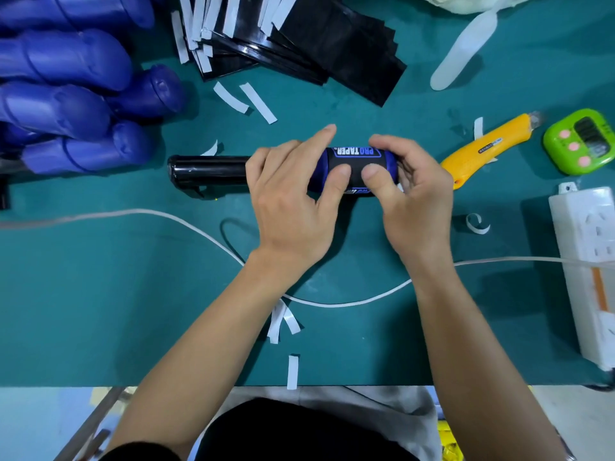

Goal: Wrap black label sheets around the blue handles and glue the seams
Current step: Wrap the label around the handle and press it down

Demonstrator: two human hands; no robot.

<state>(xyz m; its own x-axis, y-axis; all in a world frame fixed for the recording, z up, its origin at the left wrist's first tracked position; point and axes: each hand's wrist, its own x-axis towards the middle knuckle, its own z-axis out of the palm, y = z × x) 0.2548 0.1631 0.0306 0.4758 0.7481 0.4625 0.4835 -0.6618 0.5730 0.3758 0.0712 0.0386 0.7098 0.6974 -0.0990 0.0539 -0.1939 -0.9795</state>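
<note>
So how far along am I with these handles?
Done: hard to say; only peeled white strips hint at finished wraps. In hand: left grip and right grip press a black label round one blue handle. Left: the bare blue handles and black sheets piled behind.

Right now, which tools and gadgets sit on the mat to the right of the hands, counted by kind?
Yellow utility knife: 1
Green timer: 1
White power strip: 1
Pale flat stick: 1
Total: 4

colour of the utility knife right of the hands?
The utility knife is yellow, with a small dark label on its side. It shows best in the head view.
</note>
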